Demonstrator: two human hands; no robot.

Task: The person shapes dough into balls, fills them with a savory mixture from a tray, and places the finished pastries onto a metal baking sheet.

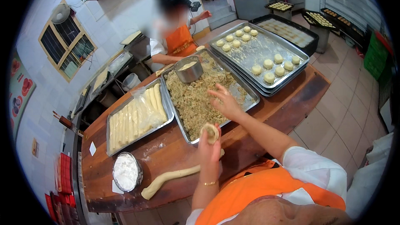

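Note:
My left hand is closed round a small cup-shaped dough wrapper, its hollow side facing up. Fingers apart, my right hand hovers at the right part of a metal tray spread with crumbly brownish-green filling; I see nothing in it. Below my left hand, a long dough rope lies on the wooden table, partly hidden by that hand. A round metal pot with pale contents stands in the filling tray toward the far side.
Dough ropes, partly under plastic, fill a tray on the left. A bowl of white flour sits near the left edge. Stacked trays at the right carry round dough pieces. Across the table is a co-worker in an orange apron.

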